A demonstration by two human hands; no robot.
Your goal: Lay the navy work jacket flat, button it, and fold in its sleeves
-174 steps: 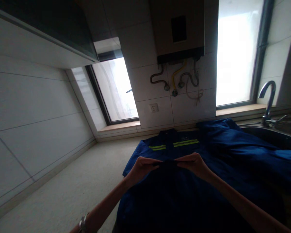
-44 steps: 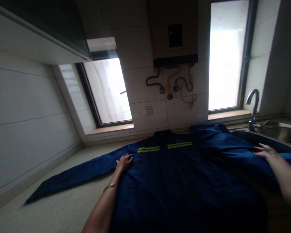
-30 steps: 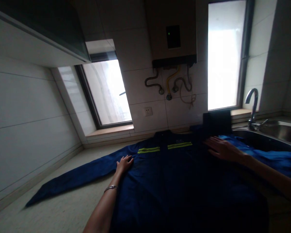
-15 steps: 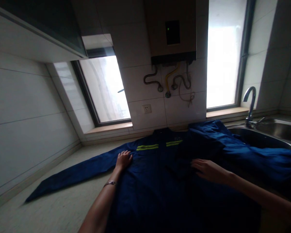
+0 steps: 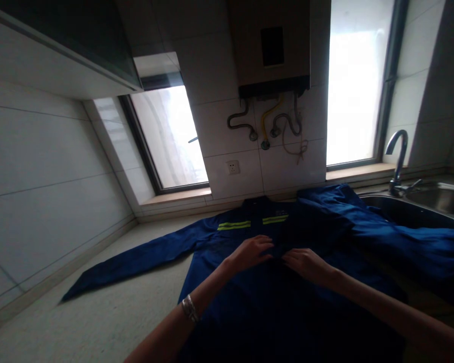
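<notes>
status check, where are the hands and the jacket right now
Left hand and right hand together on the chest of the dark blue work jacket with yellow-green stripes. Jacket flat on the speckled countertop. One sleeve draped over the steel sink.

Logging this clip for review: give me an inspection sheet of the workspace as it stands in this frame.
Surface: pale speckled countertop, mostly bare at left.
Job's things: blue work jacket lying flat, yellow reflective stripes near collar, one sleeve stretched left.
Clutter: nothing seen.
Hands: left hand and right hand meet on the jacket's middle; grip unclear.
Cables: hoses under wall heater.
Surroundings: sink, faucet, wall socket, two windows.
</notes>
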